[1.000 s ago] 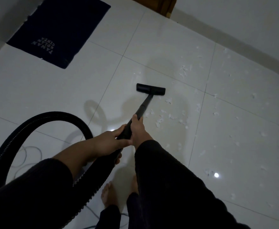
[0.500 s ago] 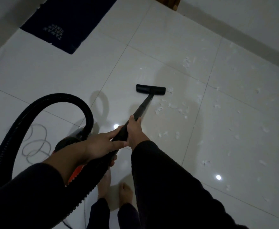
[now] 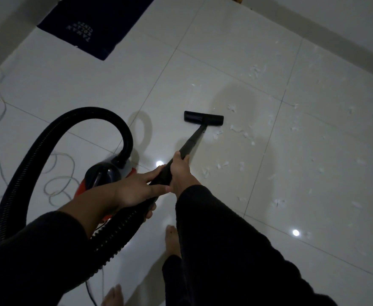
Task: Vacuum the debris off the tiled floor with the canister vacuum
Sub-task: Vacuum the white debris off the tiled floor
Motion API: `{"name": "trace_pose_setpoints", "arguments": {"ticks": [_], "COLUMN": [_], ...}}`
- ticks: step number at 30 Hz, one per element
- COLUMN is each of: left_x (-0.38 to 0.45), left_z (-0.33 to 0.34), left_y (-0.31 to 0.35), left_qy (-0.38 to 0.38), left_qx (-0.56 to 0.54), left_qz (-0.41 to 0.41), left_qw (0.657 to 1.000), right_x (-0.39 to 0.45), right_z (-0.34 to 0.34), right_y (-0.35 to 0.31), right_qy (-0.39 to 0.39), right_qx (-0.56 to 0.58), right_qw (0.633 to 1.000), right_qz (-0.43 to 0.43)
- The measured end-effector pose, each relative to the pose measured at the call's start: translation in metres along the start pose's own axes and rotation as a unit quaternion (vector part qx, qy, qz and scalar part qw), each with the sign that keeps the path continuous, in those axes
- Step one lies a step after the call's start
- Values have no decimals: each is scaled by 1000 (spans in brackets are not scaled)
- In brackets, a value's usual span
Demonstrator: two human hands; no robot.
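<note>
A black vacuum wand [image 3: 193,139] slants from my hands down to a flat black floor nozzle [image 3: 203,118] resting on the white tiled floor [image 3: 70,89]. My right hand [image 3: 181,172] grips the wand higher up the tube. My left hand [image 3: 137,189] grips it just behind, where the ribbed black hose [image 3: 48,138] joins. The hose loops left and back down into the red and black canister [image 3: 101,175]. White scraps of debris [image 3: 236,129] lie scattered right of the nozzle and across the right tiles.
A dark blue mat [image 3: 97,23] with white lettering lies at the far left. A thin white cord [image 3: 57,173] coils on the floor left of the canister. My bare feet [image 3: 172,239] stand under my arms. A wall base runs along the upper right.
I have stepped back and my view has swung left, so the canister and cord now show. The nozzle has been drawn left and back, away from the scraps.
</note>
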State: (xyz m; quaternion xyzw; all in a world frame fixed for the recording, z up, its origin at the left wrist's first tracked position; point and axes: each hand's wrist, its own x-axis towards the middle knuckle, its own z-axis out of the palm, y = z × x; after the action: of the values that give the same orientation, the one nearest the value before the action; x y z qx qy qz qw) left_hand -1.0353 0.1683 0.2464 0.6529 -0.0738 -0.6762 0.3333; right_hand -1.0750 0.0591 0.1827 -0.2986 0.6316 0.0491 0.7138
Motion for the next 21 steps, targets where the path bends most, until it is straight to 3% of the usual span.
{"name": "trace_pose_setpoints", "arguments": {"ticks": [21], "left_x": [-93], "left_z": [-13], "left_y": [-152], "left_qy": [-52], "left_qx": [45], "left_qz": [16], "left_qw": [998], "right_x": [-56], "right_z": [32], "right_y": [176], "right_qy": [19], "right_qx": [95], "right_qw": [995], "right_qz": [-37]}}
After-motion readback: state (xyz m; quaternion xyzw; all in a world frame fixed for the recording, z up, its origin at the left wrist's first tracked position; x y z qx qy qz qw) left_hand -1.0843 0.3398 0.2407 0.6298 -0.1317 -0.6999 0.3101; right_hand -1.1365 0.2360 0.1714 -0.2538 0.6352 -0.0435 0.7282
